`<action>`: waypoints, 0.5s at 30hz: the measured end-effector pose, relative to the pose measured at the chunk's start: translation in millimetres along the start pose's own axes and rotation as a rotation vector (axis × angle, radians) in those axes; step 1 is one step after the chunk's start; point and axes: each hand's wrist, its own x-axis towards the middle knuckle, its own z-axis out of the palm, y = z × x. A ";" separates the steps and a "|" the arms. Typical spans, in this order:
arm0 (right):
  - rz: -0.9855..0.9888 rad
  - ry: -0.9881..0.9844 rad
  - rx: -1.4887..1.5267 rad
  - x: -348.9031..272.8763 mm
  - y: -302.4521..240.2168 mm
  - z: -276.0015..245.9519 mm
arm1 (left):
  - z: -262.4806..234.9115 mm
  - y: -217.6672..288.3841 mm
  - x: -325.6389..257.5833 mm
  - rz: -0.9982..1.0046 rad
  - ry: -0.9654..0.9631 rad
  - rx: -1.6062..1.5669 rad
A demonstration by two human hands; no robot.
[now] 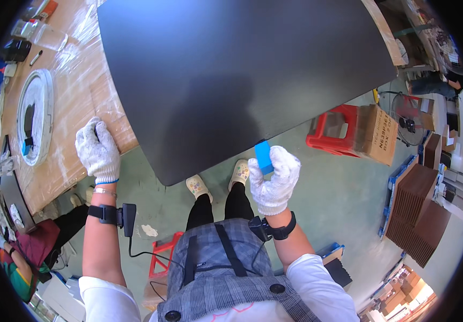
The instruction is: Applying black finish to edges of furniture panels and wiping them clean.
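A large flat black panel (231, 59) lies on the wrapped table, its near edge overhanging toward me. My right hand (274, 182), in a white knit glove, grips a small bright blue block (263, 156) between thumb and fingers. The block is at the panel's near edge; a dark bit shows at its upper end, and whether it touches the edge is hard to tell. My left hand (98, 150), gloved alike, rests by the table's near edge, left of the panel. Its fingers are curled together, with nothing visible in them.
On the table (76, 102) at left lie a round white lid (49, 115) holding a black-and-blue piece, a marker (36, 58) and a clear bottle (49, 36). A red stool (328, 131) and cardboard box (376, 134) stand right, near a fan (407, 122). Another person (24, 268) is at lower left.
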 end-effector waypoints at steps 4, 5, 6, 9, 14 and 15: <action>0.155 0.065 -0.109 14.4 23.7 -5.3 | 1.4 -3.7 -0.6 0.034 0.021 -0.005; 0.224 0.108 -0.077 17.1 32.6 -6.5 | 1.7 -4.7 -0.7 0.033 0.015 -0.004; 0.244 0.157 -0.079 19.5 40.3 -5.0 | 1.6 -4.9 -0.6 0.033 0.010 -0.002; 0.227 0.096 -0.008 16.2 34.2 -10.8 | 0.7 -3.3 -0.8 0.024 0.010 -0.007; 0.125 0.108 -0.111 17.4 39.2 -9.0 | -1.9 -0.3 -0.1 0.000 -0.027 -0.007; 0.162 0.125 -0.153 23.4 44.2 -11.4 | -2.5 0.2 1.1 0.007 -0.025 -0.006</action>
